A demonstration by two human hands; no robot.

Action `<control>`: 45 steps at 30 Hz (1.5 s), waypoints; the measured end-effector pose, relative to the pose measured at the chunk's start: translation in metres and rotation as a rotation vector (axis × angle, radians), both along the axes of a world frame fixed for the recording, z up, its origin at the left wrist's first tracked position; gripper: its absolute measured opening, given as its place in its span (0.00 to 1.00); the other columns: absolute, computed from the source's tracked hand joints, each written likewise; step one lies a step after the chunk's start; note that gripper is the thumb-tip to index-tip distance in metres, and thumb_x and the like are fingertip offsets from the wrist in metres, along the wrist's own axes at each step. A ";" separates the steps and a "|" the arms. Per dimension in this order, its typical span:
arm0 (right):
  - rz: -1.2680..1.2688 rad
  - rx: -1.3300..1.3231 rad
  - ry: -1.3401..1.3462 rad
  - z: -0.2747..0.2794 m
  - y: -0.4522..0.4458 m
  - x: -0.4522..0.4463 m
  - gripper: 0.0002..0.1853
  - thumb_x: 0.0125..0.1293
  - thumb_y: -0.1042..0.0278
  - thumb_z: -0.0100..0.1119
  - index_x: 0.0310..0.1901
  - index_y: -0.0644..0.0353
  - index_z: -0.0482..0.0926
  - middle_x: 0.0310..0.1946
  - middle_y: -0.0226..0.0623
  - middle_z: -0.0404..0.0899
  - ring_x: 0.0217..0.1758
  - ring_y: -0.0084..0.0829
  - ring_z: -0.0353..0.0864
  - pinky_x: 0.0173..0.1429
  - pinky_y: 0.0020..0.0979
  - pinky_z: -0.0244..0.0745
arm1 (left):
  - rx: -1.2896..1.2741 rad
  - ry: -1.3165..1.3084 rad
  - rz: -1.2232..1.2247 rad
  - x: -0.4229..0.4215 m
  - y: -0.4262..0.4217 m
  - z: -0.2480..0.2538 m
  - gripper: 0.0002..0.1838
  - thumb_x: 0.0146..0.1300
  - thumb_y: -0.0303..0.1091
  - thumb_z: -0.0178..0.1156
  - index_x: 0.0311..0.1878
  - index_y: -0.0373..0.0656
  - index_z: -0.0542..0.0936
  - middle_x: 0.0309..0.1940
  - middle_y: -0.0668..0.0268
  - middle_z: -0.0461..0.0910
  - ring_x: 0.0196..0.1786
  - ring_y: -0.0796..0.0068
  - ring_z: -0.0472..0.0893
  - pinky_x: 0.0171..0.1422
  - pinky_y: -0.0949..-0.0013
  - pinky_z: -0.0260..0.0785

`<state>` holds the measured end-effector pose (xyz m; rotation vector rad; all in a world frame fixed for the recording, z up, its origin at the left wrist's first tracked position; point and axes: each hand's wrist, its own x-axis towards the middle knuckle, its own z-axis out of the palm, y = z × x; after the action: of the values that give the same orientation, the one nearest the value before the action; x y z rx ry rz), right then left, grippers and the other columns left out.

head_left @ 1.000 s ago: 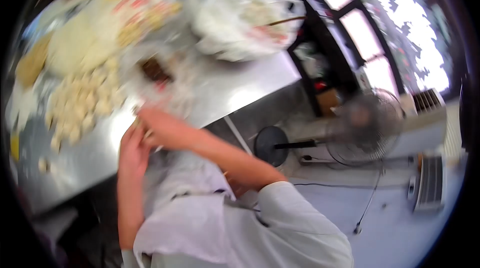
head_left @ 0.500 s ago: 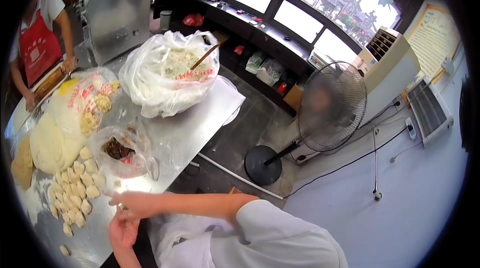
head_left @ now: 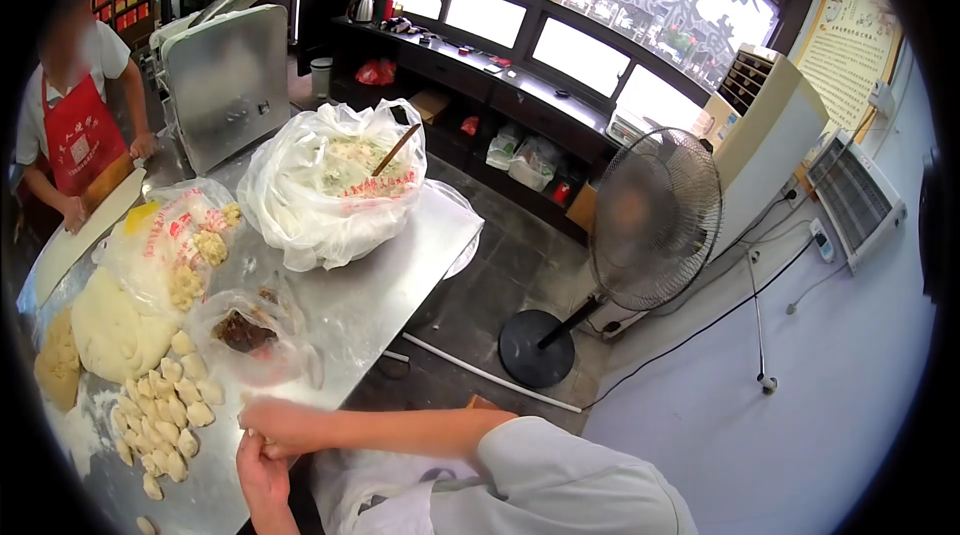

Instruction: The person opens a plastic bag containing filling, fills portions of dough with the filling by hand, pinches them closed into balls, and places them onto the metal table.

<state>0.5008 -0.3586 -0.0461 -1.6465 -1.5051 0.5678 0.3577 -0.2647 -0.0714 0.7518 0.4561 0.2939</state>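
Observation:
My right hand (head_left: pixel 284 425) is closed over my left hand (head_left: pixel 262 475) at the near edge of the metal table. The fingers of both are curled together; whatever is between them is hidden. Just beyond them lies a clear plastic bag (head_left: pixel 295 360) with a dark brown filling (head_left: pixel 243 332) inside. Several small dough pieces (head_left: pixel 160 417) are bunched on the floured tabletop to the left of my hands. Behind these rests a large smooth lump of dough (head_left: pixel 120 327), with a tan, crumbly-looking block (head_left: pixel 58 360) beside it.
A big plastic bag (head_left: pixel 290 205) of pale green-flecked filling, with a stick (head_left: pixel 397 149) in it, stands on the metal table (head_left: pixel 385 280). Across the table, a person in a red apron (head_left: pixel 85 140) handles a long dough sheet (head_left: pixel 85 240). A floor fan (head_left: pixel 655 215) stands right.
The fingers of my right hand, stretched out before, are now curled in against my left. The co-worker's dough sheet now shows more fully. My view has shifted slightly.

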 end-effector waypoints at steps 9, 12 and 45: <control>-0.137 0.380 0.025 -0.003 0.015 -0.026 0.18 0.67 0.68 0.62 0.57 0.63 0.78 0.46 0.48 0.80 0.51 0.54 0.78 0.56 0.47 0.74 | 0.031 0.130 -0.078 -0.024 0.014 0.046 0.23 0.80 0.51 0.50 0.67 0.45 0.75 0.63 0.63 0.81 0.61 0.65 0.83 0.65 0.54 0.77; -0.085 -0.003 0.040 0.024 0.013 -0.023 0.18 0.70 0.66 0.60 0.58 0.63 0.76 0.49 0.48 0.82 0.58 0.54 0.78 0.62 0.49 0.73 | -0.107 0.054 0.065 -0.030 0.015 0.038 0.25 0.82 0.52 0.49 0.70 0.45 0.74 0.66 0.63 0.79 0.63 0.65 0.83 0.66 0.57 0.77; 0.025 -0.118 0.601 0.036 0.030 -0.043 0.27 0.78 0.55 0.58 0.70 0.65 0.73 0.62 0.46 0.82 0.52 0.30 0.83 0.71 0.38 0.70 | -0.066 -0.040 0.292 -0.038 -0.021 0.019 0.22 0.86 0.51 0.42 0.55 0.42 0.77 0.43 0.68 0.78 0.41 0.79 0.76 0.45 0.71 0.72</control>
<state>0.4578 -0.3288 -0.0098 -1.3697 -1.0609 1.0715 0.3200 -0.2853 -0.0527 0.6132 0.5359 0.5631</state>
